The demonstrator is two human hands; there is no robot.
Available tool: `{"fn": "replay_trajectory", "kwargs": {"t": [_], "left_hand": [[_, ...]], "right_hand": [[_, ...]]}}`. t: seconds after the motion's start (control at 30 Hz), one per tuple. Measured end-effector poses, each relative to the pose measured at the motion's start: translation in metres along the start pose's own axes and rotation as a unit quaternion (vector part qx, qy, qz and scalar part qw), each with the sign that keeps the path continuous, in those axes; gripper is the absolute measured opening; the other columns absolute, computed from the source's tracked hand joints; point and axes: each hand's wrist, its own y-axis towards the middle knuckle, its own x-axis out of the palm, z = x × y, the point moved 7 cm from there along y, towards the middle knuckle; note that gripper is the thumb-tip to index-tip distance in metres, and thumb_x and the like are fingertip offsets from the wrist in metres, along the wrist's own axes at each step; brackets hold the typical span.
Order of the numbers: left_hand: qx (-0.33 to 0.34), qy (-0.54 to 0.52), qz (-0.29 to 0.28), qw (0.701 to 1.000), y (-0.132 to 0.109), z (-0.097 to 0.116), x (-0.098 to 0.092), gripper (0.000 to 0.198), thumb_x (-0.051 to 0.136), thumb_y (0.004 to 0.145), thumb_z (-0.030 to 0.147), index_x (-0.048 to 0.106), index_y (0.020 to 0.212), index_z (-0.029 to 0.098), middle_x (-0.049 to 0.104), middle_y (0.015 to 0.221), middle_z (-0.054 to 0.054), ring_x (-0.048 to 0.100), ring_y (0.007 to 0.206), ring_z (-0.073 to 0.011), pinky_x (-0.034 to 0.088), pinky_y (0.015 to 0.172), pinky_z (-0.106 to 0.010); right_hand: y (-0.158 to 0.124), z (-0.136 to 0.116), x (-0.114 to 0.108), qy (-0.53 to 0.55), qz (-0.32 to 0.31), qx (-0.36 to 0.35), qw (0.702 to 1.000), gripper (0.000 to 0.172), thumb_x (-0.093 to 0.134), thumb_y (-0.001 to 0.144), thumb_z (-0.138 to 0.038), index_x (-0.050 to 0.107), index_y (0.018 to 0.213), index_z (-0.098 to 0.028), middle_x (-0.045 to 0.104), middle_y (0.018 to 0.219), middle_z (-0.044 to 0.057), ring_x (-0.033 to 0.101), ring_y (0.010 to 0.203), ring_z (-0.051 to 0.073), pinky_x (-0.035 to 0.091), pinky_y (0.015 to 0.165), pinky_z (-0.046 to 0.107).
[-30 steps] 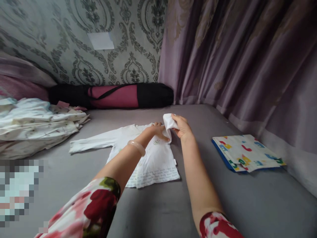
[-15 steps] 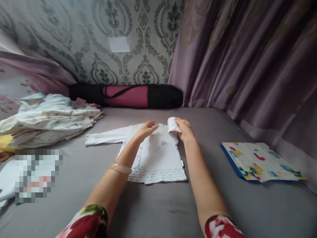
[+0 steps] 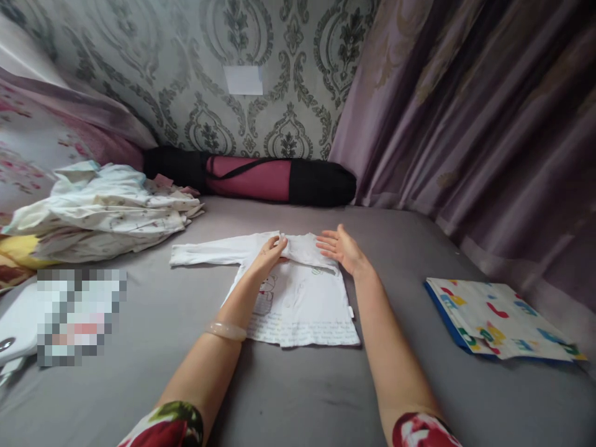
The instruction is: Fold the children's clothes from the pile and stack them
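Observation:
A small white long-sleeved shirt [image 3: 316,304] lies flat, printed with a bear and rows of lettering along the hem. Its left-hand sleeve [image 3: 209,251] stretches out sideways, while the right-hand sleeve [image 3: 305,249] is laid across the chest. My left hand [image 3: 270,251] is closed on the end of that folded sleeve near the neckline; its fingertips are partly hidden. At the shirt's right shoulder, my right hand [image 3: 347,251] is open with fingers spread, its fingertips at the sleeve fold and nothing held.
The shirt is on a grey bed sheet [image 3: 302,397]. Crumpled clothes [image 3: 107,211] are heaped at the left, near a white device [image 3: 28,316] and a blurred-out item. A folded letter-print cloth [image 3: 498,316] lies right. A black and maroon long bag [image 3: 251,179] rests against the wall.
The right-hand sleeve has come down across the shirt's chest. My right hand has let go of it and opened, and my left hand has closed on its end. The view has shifted slightly.

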Motion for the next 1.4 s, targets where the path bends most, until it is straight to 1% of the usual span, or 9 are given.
{"fn": "replay_trajectory", "kwargs": {"t": [0.13,0.27,0.4,0.47,0.57,0.67,0.77,1.1,1.4], "left_hand": [[0.005,0.051,-0.002,0.999,0.002,-0.001,0.001,0.073,0.065,0.081,0.028,0.03,0.144,0.021,0.06,0.092,-0.004,0.06,0.079,-0.0131,0.054,0.072,-0.025],[0.061,0.098,-0.024,0.993,0.006,0.002,0.004,0.058,0.065,0.074,0.025,0.051,0.131,0.019,0.055,0.079,0.0,0.054,0.065,-0.0104,0.051,0.064,-0.024],[0.102,0.121,-0.024,0.987,0.009,0.005,0.003,0.041,0.061,0.072,0.028,0.065,0.11,0.014,0.055,0.074,0.0,0.052,0.063,-0.0118,0.047,0.06,-0.023],[0.132,0.139,-0.015,0.981,0.009,0.008,0.0,0.039,0.06,0.072,0.031,0.067,0.107,0.015,0.054,0.069,0.002,0.05,0.061,-0.0117,0.043,0.059,-0.022],[0.162,0.147,-0.012,0.976,0.01,0.011,-0.003,0.04,0.058,0.072,0.032,0.067,0.108,0.015,0.055,0.069,0.002,0.049,0.061,-0.0118,0.04,0.06,-0.022],[0.162,0.163,-0.006,0.973,0.013,0.009,-0.007,0.042,0.056,0.072,0.03,0.067,0.11,0.016,0.058,0.072,0.001,0.05,0.063,-0.0127,0.041,0.063,-0.024],[0.156,0.199,0.011,0.967,0.012,0.011,-0.011,0.043,0.054,0.071,0.025,0.067,0.111,0.015,0.06,0.074,0.0,0.054,0.067,-0.0151,0.044,0.07,-0.027],[0.173,0.312,0.049,0.933,0.007,0.017,-0.017,0.039,0.052,0.07,0.016,0.069,0.106,0.016,0.067,0.095,-0.006,0.06,0.091,-0.0229,0.043,0.093,-0.035],[0.259,0.477,0.017,0.84,0.005,0.013,-0.006,0.051,0.044,0.068,0.006,0.06,0.116,0.012,0.061,0.104,-0.012,0.055,0.101,-0.0247,0.04,0.094,-0.036]], "right_hand": [[-0.001,-0.014,-0.044,0.033,0.109,-0.04,0.993,0.063,0.012,0.098,-0.051,0.056,0.116,-0.011,0.057,0.129,0.02,0.064,0.103,0.021,0.05,0.089,0.034],[0.003,-0.011,-0.065,-0.026,0.188,-0.064,0.98,0.05,0.021,0.1,-0.042,0.059,0.113,-0.012,0.06,0.126,0.019,0.064,0.103,0.02,0.05,0.086,0.032],[0.014,-0.005,-0.051,-0.248,0.201,-0.103,0.942,0.04,0.03,0.097,-0.031,0.06,0.117,-0.014,0.061,0.125,0.014,0.057,0.115,0.02,0.043,0.096,0.034],[0.017,0.001,-0.032,-0.384,0.174,-0.124,0.898,0.041,0.03,0.096,-0.028,0.057,0.124,-0.013,0.056,0.132,0.014,0.048,0.125,0.02,0.035,0.104,0.035],[0.018,0.017,-0.006,-0.537,0.131,-0.131,0.823,0.05,0.029,0.096,-0.029,0.043,0.139,-0.006,0.033,0.15,0.017,0.027,0.139,0.023,0.02,0.113,0.037],[0.014,0.032,0.005,-0.622,0.124,-0.116,0.764,0.059,0.026,0.098,-0.037,0.028,0.146,-0.003,0.016,0.156,0.016,0.01,0.144,0.026,0.008,0.115,0.041],[0.013,0.04,0.006,-0.656,0.123,-0.108,0.736,0.065,0.022,0.098,-0.043,0.021,0.148,-0.002,0.013,0.157,0.016,0.007,0.144,0.025,0.005,0.115,0.041],[0.012,0.045,0.003,-0.673,0.126,-0.113,0.72,0.067,0.02,0.098,-0.043,0.019,0.148,0.002,0.013,0.156,0.017,0.007,0.144,0.026,0.005,0.115,0.039],[0.015,0.047,-0.001,-0.669,0.132,-0.114,0.722,0.068,0.021,0.097,-0.044,0.02,0.148,0.002,0.015,0.156,0.018,0.01,0.144,0.026,0.007,0.115,0.038]]}}
